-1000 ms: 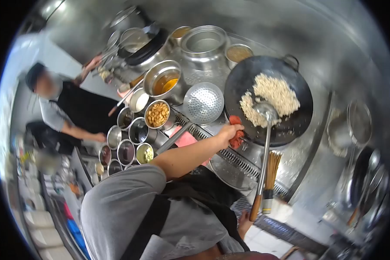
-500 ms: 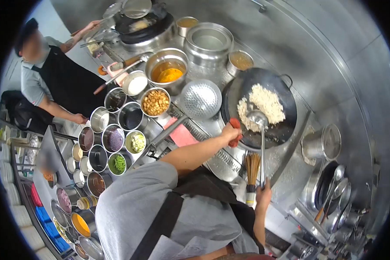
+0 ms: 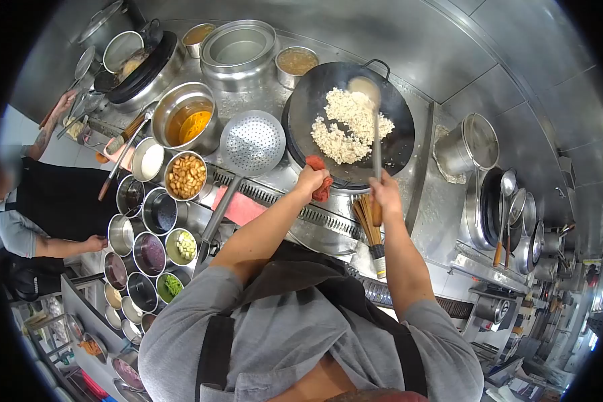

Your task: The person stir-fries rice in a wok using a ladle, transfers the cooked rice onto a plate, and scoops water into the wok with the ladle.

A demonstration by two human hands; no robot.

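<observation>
A dark wok (image 3: 398, 149) holds white fried rice (image 3: 345, 142), spread in clumps over its middle. My left hand (image 3: 311, 183) is closed on a folded red cloth (image 3: 319, 175) at the wok's near-left rim. My right hand (image 3: 386, 195) grips the long handle of a ladle (image 3: 364, 88), whose bowl is smeared by motion at the far side of the rice. Below the right hand, a bamboo brush (image 3: 368, 224) stands against the stove front. Left of the wok lies a perforated strainer (image 3: 252, 143) with a long handle.
Left stand a pot of oil (image 3: 193, 94), a bowl of browned cubes (image 3: 185, 176) and several ingredient tins (image 3: 149, 254). A lidded-looking steel pot (image 3: 239, 57) and a tin of broth (image 3: 297, 61) sit behind. Another person (image 3: 53, 208) works at far left. Utensils (image 3: 506, 214) hang right.
The view has turned, shifting the scene. My right hand has come up closer to the wok, and the ladle bowl has gone from the rice's near edge to its far side. My left hand keeps the cloth.
</observation>
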